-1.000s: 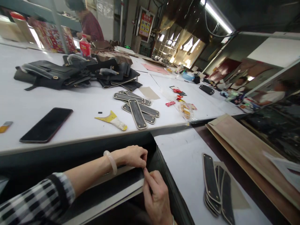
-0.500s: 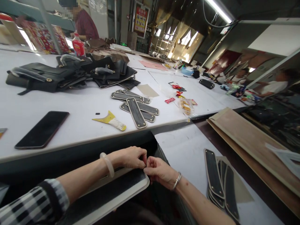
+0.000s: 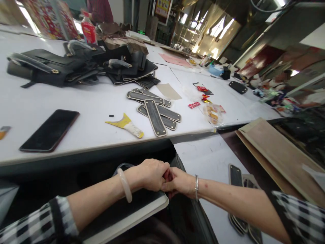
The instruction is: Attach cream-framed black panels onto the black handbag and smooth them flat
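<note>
A black panel with a pale edge (image 3: 132, 217) lies low in front of me, its right corner just under both hands. My left hand (image 3: 153, 174), with a pale bangle at the wrist, has its fingers curled closed at that corner. My right hand (image 3: 179, 183), a silver bracelet on its wrist, pinches against the left fingertips. Whatever the fingers grip is hidden between them. Beyond them, on the white table (image 3: 93, 128), are a yellow tool with a wrapped handle (image 3: 127, 125) and a pile of dark strips with pale edges (image 3: 155, 117).
A phone (image 3: 50, 130) lies at the left, with black bags (image 3: 61, 67) behind it. Wrapped snacks (image 3: 212, 113) sit at the right. More strips (image 3: 235, 176) are near my right forearm, beside brown board (image 3: 276, 149). People are at the far tables.
The view has shifted. Both hands remain at the panel's corner, now closer together. My right forearm has swung up to a flatter angle and its checked sleeve has come into view.
</note>
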Demonstrator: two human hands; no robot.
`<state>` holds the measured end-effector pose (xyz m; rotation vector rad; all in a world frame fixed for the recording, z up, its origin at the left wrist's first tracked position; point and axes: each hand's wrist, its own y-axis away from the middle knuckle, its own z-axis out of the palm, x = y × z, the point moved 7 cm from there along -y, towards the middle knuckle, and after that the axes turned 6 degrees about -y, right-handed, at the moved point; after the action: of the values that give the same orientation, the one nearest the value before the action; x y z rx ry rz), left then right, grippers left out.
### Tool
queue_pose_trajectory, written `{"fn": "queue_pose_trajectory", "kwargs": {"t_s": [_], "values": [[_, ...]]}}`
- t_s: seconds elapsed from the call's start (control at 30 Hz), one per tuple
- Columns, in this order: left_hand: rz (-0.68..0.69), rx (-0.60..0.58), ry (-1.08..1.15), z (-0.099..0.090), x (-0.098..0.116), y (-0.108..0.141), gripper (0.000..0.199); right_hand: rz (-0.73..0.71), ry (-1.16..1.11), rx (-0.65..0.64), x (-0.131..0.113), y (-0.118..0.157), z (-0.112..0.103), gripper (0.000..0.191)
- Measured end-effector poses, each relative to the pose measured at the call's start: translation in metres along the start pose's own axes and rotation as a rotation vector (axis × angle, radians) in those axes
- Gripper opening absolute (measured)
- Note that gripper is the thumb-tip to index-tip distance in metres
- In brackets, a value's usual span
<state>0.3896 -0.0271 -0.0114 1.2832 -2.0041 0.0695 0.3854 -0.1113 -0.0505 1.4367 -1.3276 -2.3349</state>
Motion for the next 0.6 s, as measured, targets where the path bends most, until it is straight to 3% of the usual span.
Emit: {"fn": "queue_pose_trajectory", "kwargs": {"t_s": [0.1,0.2,0.27,0.37,0.43,0.47,0.53,0.6], "values": [[-0.039,0.034,0.053,-0.002,-0.006,0.007,0.027,0.015,0.068,-0.007,-0.004,0.0,0.002,0.028],[-0.086,0.084,0.144,-0.013,-0.018,0.034,0.041,-0.062,0.176,0.015,-0.01,0.0,0.001,0.029],[-0.143,0.194,0.282,-0.022,-0.034,0.068,0.051,-0.137,0.269,0.03,-0.014,0.001,-0.003,0.034],[-0.324,0.511,0.578,-0.021,-0.069,0.143,0.048,-0.362,0.557,0.195,-0.033,0.003,-0.008,0.035],[-0.479,0.722,0.719,0.001,-0.091,0.196,0.045,-0.636,0.781,0.297,-0.055,0.009,0.008,0.032],[-0.55,0.797,0.764,0.019,-0.098,0.22,0.046,-0.779,0.859,0.28,-0.063,0.013,0.026,0.029],[-0.665,0.914,0.894,0.061,-0.105,0.253,0.048,-1.002,0.938,0.093,-0.07,0.019,0.075,0.019],[-0.706,0.962,1.046,0.104,-0.103,0.263,0.052,-1.118,1.002,-0.144,-0.067,0.024,0.13,0.01]]}}
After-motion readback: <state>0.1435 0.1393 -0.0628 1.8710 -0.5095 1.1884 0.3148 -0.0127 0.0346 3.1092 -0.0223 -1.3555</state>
